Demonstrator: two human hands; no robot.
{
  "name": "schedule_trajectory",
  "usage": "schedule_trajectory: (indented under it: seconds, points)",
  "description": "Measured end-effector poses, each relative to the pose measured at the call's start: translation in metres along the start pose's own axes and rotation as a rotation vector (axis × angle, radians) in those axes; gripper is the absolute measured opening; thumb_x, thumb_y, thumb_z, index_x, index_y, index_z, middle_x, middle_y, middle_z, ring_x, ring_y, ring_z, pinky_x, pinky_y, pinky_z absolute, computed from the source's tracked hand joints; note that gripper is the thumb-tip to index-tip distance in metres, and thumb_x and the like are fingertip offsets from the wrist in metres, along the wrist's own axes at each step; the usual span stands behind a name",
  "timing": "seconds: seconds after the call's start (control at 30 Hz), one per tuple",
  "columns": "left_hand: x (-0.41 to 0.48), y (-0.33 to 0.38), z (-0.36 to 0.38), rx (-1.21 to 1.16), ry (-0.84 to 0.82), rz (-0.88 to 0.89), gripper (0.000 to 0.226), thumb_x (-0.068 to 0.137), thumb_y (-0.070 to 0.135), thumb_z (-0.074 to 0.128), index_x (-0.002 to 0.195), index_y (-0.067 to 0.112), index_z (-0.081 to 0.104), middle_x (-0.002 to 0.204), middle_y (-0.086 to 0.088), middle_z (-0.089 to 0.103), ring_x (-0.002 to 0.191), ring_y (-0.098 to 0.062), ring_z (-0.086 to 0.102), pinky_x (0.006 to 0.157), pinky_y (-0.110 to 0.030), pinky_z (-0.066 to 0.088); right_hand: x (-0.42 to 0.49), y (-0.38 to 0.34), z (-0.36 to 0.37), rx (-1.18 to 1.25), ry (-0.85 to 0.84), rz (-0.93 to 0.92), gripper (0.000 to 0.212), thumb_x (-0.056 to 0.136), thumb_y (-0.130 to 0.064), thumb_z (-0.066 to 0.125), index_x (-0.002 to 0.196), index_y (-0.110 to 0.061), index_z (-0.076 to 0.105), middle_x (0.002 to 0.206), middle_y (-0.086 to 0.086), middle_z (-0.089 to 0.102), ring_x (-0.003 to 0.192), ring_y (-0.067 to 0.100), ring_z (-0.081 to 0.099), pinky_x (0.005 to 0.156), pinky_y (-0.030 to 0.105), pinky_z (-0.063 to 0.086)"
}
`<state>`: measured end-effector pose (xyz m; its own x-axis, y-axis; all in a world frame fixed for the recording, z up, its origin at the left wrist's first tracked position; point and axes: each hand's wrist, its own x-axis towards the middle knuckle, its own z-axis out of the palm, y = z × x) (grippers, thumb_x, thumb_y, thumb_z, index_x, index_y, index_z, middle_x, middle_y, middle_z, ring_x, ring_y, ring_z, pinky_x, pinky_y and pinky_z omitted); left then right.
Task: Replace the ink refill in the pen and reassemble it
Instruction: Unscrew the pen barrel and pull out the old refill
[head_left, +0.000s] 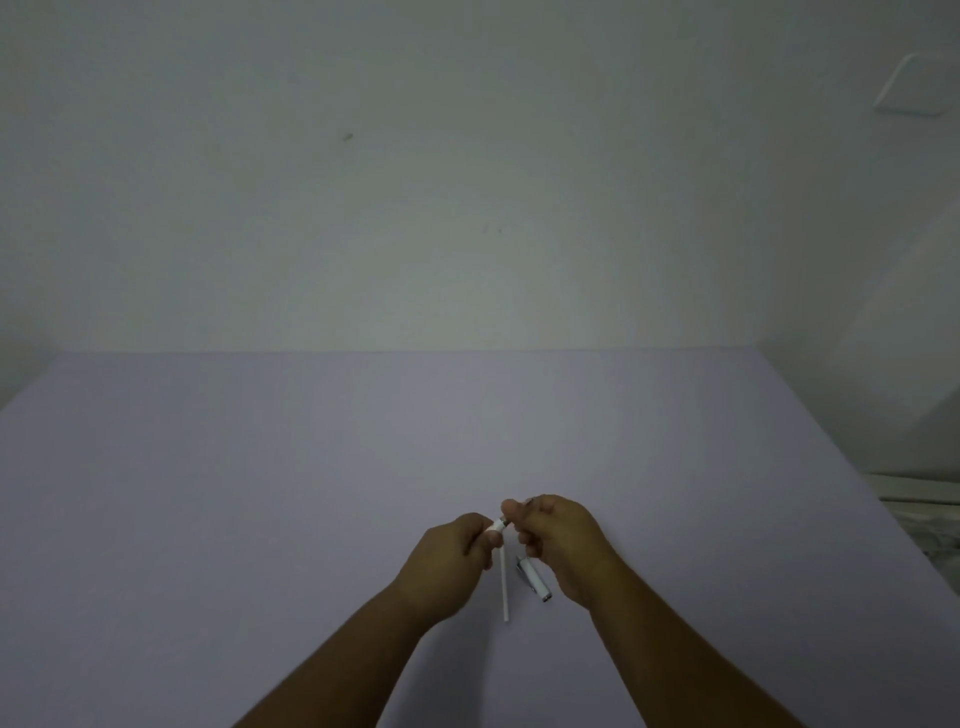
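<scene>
My left hand (457, 551) grips a white pen barrel (496, 527), of which only the end shows between the fingers. My right hand (556, 535) pinches a small dark part at that end of the barrel; the part is mostly hidden by my fingers. A thin white ink refill (504, 587) lies on the lavender table (260, 493) just below my hands, pointing toward me. Next to it, under my right wrist, lies a white pen cap with a metal clip (532, 577).
The table runs back to a plain pale wall (467, 182). Another wall and a white ledge (914, 488) stand at the right edge. A white fixture (914, 83) hangs at the upper right.
</scene>
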<state>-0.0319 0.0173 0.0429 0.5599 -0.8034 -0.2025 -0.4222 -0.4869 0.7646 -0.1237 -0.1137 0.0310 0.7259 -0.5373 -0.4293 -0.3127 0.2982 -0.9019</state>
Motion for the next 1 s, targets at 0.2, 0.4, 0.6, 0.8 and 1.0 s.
schedule_trajectory:
  seconds: [0.2, 0.4, 0.6, 0.8, 1.0]
  points:
    - [0.003, -0.001, -0.001, 0.038, 0.056, 0.028, 0.025, 0.098, 0.029, 0.039, 0.098, 0.019, 0.061, 0.068, 0.016, 0.054, 0.059, 0.0, 0.048, 0.053, -0.012, 0.034, 0.001, -0.005, 0.0, 0.187, -0.071, 0.001, 0.006, 0.082, -0.013, 0.067, 0.078, -0.012, 0.071, 0.067, 0.0, 0.067, 0.062, 0.011, 0.061, 0.065, 0.024, 0.05]
    - [0.001, 0.0, 0.0, 0.06, 0.062, 0.034, 0.024, 0.098, 0.029, 0.039, 0.098, 0.019, 0.06, 0.07, 0.015, 0.054, 0.059, 0.0, 0.048, 0.053, -0.013, 0.033, 0.001, -0.004, 0.003, 0.237, -0.041, -0.036, 0.011, 0.083, -0.002, 0.064, 0.08, -0.01, 0.07, 0.071, 0.004, 0.069, 0.072, 0.016, 0.062, 0.07, 0.026, 0.05]
    - [-0.002, 0.002, -0.002, 0.071, 0.073, 0.059, 0.023, 0.098, 0.03, 0.04, 0.098, 0.017, 0.06, 0.077, 0.006, 0.059, 0.058, -0.002, 0.047, 0.053, -0.017, 0.035, 0.0, -0.006, 0.006, 0.114, 0.078, -0.043, 0.013, 0.078, -0.021, 0.073, 0.076, -0.009, 0.068, 0.066, 0.004, 0.06, 0.066, 0.017, 0.055, 0.07, 0.031, 0.049]
    - [-0.005, 0.002, -0.004, 0.088, 0.097, 0.063, 0.025, 0.098, 0.03, 0.04, 0.101, 0.015, 0.06, 0.081, 0.004, 0.06, 0.066, -0.01, 0.051, 0.055, -0.017, 0.035, -0.004, -0.009, 0.008, 0.192, 0.01, -0.04, 0.005, 0.082, -0.014, 0.068, 0.082, -0.01, 0.07, 0.075, 0.005, 0.068, 0.074, 0.018, 0.062, 0.074, 0.029, 0.052]
    - [-0.008, 0.002, -0.004, 0.113, 0.102, 0.062, 0.025, 0.098, 0.031, 0.039, 0.104, 0.016, 0.059, 0.084, 0.002, 0.062, 0.071, -0.012, 0.052, 0.054, -0.015, 0.034, -0.004, -0.008, 0.01, 0.181, 0.014, -0.051, 0.008, 0.083, -0.003, 0.064, 0.082, -0.009, 0.07, 0.077, 0.008, 0.068, 0.076, 0.02, 0.062, 0.072, 0.027, 0.051]
